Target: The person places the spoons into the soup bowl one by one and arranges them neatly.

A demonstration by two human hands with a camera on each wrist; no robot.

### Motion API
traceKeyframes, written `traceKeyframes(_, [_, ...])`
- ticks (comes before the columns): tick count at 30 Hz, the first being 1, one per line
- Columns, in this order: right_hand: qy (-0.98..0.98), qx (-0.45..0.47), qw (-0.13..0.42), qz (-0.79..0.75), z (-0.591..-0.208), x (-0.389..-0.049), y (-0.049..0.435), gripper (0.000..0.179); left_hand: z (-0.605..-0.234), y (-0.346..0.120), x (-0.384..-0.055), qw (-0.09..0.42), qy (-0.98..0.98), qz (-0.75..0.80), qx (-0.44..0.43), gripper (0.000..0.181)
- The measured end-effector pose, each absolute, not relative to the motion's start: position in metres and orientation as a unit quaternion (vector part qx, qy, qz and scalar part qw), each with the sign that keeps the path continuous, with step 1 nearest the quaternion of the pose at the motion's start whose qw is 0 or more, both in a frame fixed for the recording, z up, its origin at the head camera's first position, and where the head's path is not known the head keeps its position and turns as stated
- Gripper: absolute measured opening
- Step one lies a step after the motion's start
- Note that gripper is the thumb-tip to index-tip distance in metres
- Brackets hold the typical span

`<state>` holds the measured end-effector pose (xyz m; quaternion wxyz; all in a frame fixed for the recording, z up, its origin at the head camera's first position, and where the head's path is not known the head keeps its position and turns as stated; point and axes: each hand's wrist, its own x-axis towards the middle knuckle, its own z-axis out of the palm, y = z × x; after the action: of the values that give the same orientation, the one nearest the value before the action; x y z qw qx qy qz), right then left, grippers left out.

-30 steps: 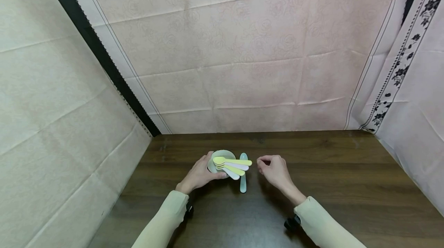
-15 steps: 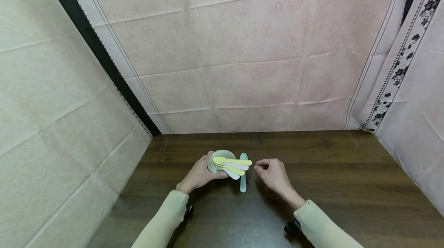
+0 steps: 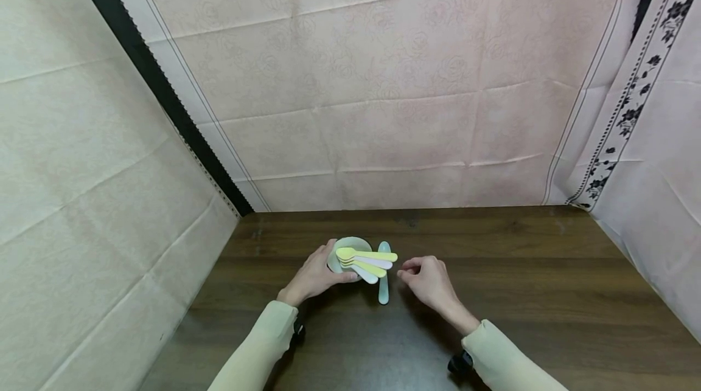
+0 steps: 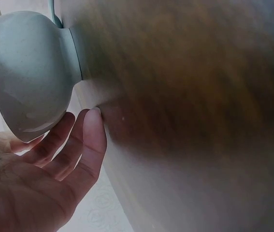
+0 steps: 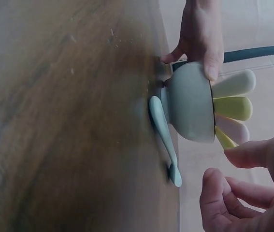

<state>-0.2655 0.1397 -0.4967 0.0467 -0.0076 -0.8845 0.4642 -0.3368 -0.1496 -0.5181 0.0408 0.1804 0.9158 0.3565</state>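
My left hand (image 3: 316, 273) grips a pale green bowl (image 4: 25, 72), its thumb at the near rim and fingers along the side. Inside the bowl lean several spoons, with yellow handles (image 5: 236, 108) and pale handles (image 5: 237, 83) sticking out over the right rim. A light blue-green spoon (image 3: 384, 290) lies on the table, just right of the bowl. My right hand (image 3: 431, 281) hovers to the right of the spoon handles with fingers loosely bent and holds nothing. In the right wrist view, its thumb and fingertips stand apart, close to the lowest yellow handle.
A dark brown wooden table (image 3: 537, 275) lies under everything. Pale patterned cloth (image 3: 383, 105) hangs behind its far edge, and more cloth (image 3: 109, 196) flanks the left side. A black band shows at the left cloth's edge.
My right hand has shifted slightly left and toward the table's near side, closer to the spoon handles. Left hand, bowl and spoons have stayed in place.
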Motion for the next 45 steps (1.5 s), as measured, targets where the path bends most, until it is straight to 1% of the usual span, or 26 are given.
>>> traceKeyframes(9, [-0.891, -0.012, 0.027, 0.454, -0.500, -0.264, 0.136, 0.018, -0.517, -0.150, -0.337, 0.041, 0.914, 0.359, 0.186, 0.085])
traceKeyframes(18, [-0.900, -0.006, 0.023, 0.435, -0.503, -0.262, 0.133, 0.023, -0.516, -0.150, -0.338, 0.036, 0.914, 0.356, 0.188, 0.086])
traceKeyframes(27, [-0.903, -0.008, 0.020, 0.430, -0.507, -0.260, 0.130, 0.021, -0.515, -0.149, -0.336, 0.038, 0.914, 0.359, 0.185, 0.087])
traceKeyframes(34, [-0.903, -0.009, 0.011, 0.429, -0.511, -0.260, 0.126, 0.016, -0.515, -0.150, -0.335, 0.039, 0.915, 0.358, 0.184, 0.087])
traceKeyframes(45, [-0.902, -0.004, 0.024, 0.432, -0.514, -0.259, 0.121, 0.012, -0.515, -0.150, -0.334, 0.041, 0.914, 0.359, 0.186, 0.089])
